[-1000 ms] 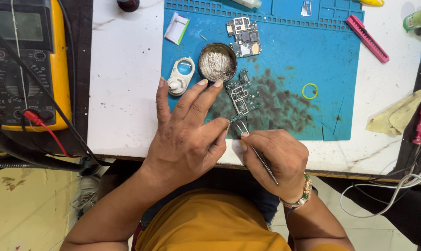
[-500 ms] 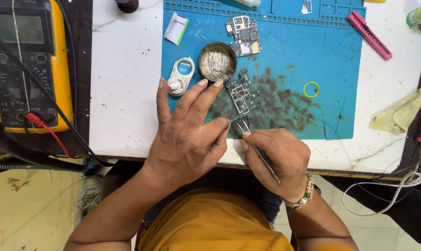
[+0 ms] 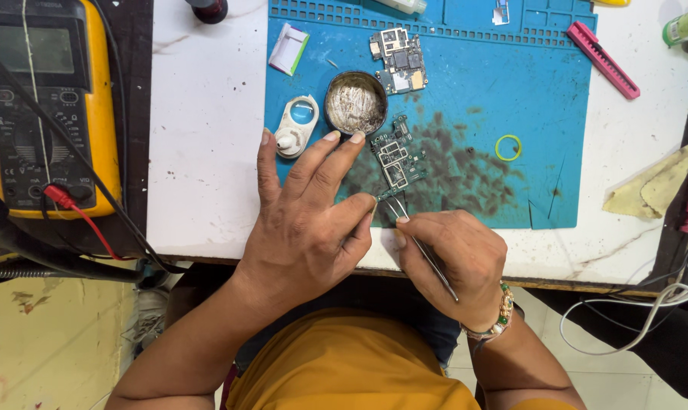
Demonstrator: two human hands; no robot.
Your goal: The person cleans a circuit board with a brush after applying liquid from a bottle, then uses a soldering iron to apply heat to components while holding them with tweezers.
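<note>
My left hand (image 3: 306, 216) lies flat on the blue work mat (image 3: 511, 91), fingers spread. Its fingertips press beside a small green circuit board (image 3: 395, 158). My right hand (image 3: 454, 258) grips metal tweezers (image 3: 420, 243) like a pen. The tweezer tips touch the board's lower edge, just past my left index finger. A round metal tin of flux (image 3: 356, 102) sits just above my left fingertips.
A second circuit board (image 3: 398, 59) lies at the mat's top. A white plastic part (image 3: 296, 127), a white card (image 3: 291, 48), a yellow ring (image 3: 508, 147) and a pink tool (image 3: 604, 59) lie around. A yellow multimeter (image 3: 47, 106) with leads stands left. A yellowish cloth (image 3: 655, 186) lies right.
</note>
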